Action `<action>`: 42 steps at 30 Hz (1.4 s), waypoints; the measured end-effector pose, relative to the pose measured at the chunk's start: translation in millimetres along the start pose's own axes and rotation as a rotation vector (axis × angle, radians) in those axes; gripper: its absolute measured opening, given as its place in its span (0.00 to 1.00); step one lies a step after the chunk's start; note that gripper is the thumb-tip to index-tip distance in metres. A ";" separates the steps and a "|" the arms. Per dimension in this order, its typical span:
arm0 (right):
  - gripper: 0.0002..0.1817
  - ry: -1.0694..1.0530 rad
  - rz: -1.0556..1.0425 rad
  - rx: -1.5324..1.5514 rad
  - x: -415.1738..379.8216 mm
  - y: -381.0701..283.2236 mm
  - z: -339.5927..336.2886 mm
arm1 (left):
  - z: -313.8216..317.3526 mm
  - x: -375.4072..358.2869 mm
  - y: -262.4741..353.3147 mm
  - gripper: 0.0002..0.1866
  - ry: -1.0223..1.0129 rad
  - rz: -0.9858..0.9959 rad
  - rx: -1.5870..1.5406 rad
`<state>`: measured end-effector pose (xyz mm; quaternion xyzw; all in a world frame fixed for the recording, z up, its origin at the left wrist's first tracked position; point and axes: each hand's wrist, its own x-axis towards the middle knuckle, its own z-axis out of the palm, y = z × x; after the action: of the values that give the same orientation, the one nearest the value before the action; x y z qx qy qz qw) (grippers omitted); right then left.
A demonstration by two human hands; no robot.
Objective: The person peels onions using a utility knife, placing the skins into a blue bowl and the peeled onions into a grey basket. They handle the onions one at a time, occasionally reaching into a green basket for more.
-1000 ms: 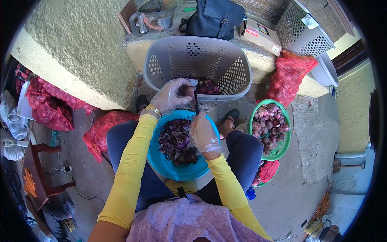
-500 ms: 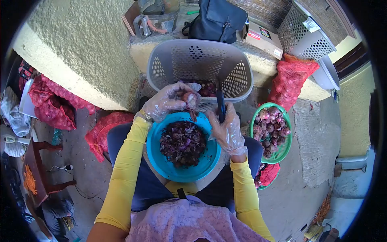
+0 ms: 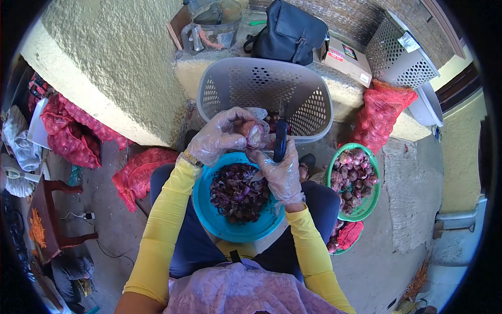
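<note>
An onion [image 3: 253, 134] with a pale cut end is held in my left hand [image 3: 218, 137], which wears a clear plastic glove. My right hand [image 3: 281, 175], gloved too, grips a knife [image 3: 281, 140] by its dark handle, with fingers touching the onion's near side. Below both hands, a blue basin [image 3: 201, 209] holds dark onion skins [image 3: 239, 193]. Beyond them stands a grey perforated basket [image 3: 261, 86] with some onions at its bottom. To the right, a green basket [image 3: 374, 196] contains unpeeled onions [image 3: 355, 172].
Red mesh sacks lie at the left [image 3: 141, 172] and stand at the right [image 3: 381, 110]. A black bag [image 3: 290, 34] and a cardboard box [image 3: 345, 57] rest on the ledge. A wooden stool [image 3: 52, 209] is at the far left.
My right hand has moved left and inward with the knife, and its fingers now meet the onion. The onion's pale cut end now faces up. The whole view has shifted slightly.
</note>
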<state>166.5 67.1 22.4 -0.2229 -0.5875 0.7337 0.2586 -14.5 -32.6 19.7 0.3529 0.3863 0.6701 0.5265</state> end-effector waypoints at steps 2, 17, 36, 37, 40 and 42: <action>0.25 -0.007 0.053 -0.024 -2.7 12.2 -7.8 | -4.9 3.2 -8.8 0.40 0.060 0.135 -0.058; 0.35 -0.127 0.066 -0.386 34.4 -48.4 -16.3 | 6.5 9.5 4.7 0.34 0.060 0.086 -0.050; 0.33 -0.259 0.245 -0.113 49.5 -31.4 -39.2 | -7.6 6.6 14.9 0.19 0.134 0.144 0.327; 0.34 -0.276 0.267 -0.105 50.2 -31.1 -43.5 | -10.1 6.9 11.9 0.16 0.173 0.135 0.313; 0.35 -0.301 0.295 -0.075 48.0 -38.4 -47.1 | -16.2 6.3 11.8 0.14 0.208 0.130 0.311; 0.35 -0.309 0.298 -0.056 46.8 -40.6 -47.9 | -16.6 6.5 11.8 0.14 0.203 0.137 0.323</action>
<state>165.6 140.0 50.9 -0.1991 -0.6009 0.7727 0.0478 -35.5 -30.4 23.0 0.3888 0.5151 0.6658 0.3744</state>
